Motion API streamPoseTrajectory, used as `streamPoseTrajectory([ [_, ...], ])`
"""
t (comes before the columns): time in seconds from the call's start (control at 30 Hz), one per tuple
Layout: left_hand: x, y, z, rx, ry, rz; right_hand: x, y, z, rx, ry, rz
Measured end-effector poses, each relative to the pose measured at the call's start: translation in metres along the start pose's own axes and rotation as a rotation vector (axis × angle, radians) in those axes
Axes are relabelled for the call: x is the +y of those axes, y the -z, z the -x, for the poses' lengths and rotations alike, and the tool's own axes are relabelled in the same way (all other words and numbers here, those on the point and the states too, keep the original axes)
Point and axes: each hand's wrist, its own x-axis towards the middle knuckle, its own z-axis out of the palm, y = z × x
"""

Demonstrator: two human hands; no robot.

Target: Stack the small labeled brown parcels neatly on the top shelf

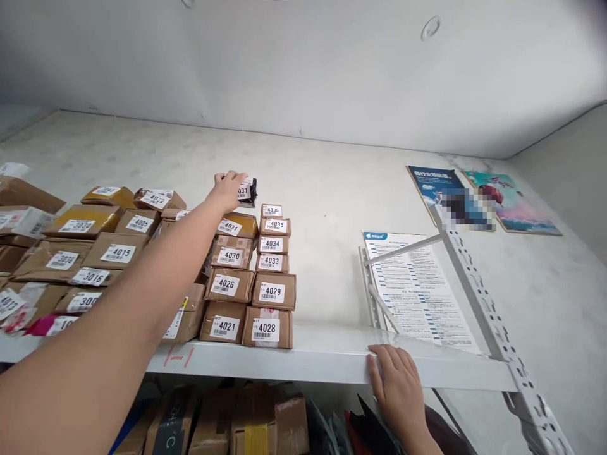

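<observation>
My left hand (pixel 230 188) reaches up to the top of the stacked parcels, its fingers closed on a small black package (pixel 252 193) with a white label ending in 037. That package sits just above a box labelled 4031 (pixel 241 224); whether it touches the box I cannot tell. Just right of it, a narrow column of small cartons is topped by box 4036 (pixel 272 211). Lower right, my right hand (pixel 396 385) rests on the front beam of the white shelf (pixel 327 366). Its fingers lie over the upper edge, thumb apart, holding no parcel.
Numbered brown cartons (pixel 118 251) fill the shelf's left side. Below it lie more boxes (pixel 256 417) and dark bags (pixel 365 430). A perforated upright post (pixel 497 316) stands at right, near a printed notice (pixel 422 287) and wall posters (pixel 516 202).
</observation>
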Motion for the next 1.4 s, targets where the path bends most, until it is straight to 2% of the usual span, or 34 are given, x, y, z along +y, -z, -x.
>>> streamPoseTrajectory([
  [0.17, -0.013, -0.001, -0.006, -0.029, 0.036, -0.022, 0.002, -0.003, 0.002, -0.006, 0.017, 0.028],
  [0.37, -0.052, 0.024, 0.006, 0.042, 0.15, 0.008, 0.001, -0.002, 0.002, 0.014, 0.034, 0.053],
  [0.47, -0.067, 0.031, 0.017, -0.012, 0.154, -0.016, 0.001, -0.001, 0.001, 0.022, 0.051, 0.057],
  [0.6, -0.08, 0.02, 0.024, -0.165, 0.152, -0.063, 0.0, 0.0, 0.0, 0.034, 0.052, 0.06],
  [0.67, -0.082, 0.013, 0.023, -0.2, 0.163, -0.072, 0.001, -0.001, -0.001, 0.037, 0.052, 0.064],
  [0.77, -0.083, 0.008, 0.02, -0.185, 0.177, -0.089, 0.002, -0.001, -0.002, 0.043, 0.067, 0.079],
  [0.97, -0.086, 0.013, 0.019, -0.148, 0.232, -0.121, 0.002, -0.001, -0.003, 0.049, 0.079, 0.08],
  [1.07, -0.08, 0.015, 0.019, -0.099, 0.244, -0.05, 0.002, -0.001, -0.003, 0.049, 0.081, 0.087],
  [1.2, -0.048, 0.012, 0.009, -0.045, 0.186, 0.071, 0.003, 0.0, -0.002, 0.031, 0.083, 0.09],
  [1.3, -0.022, 0.006, -0.002, -0.121, 0.119, 0.083, 0.004, 0.001, -0.002, 0.024, 0.077, 0.082],
  [1.4, -0.011, -0.001, -0.01, -0.222, 0.141, 0.088, 0.003, 0.002, -0.002, 0.018, 0.061, 0.063],
])
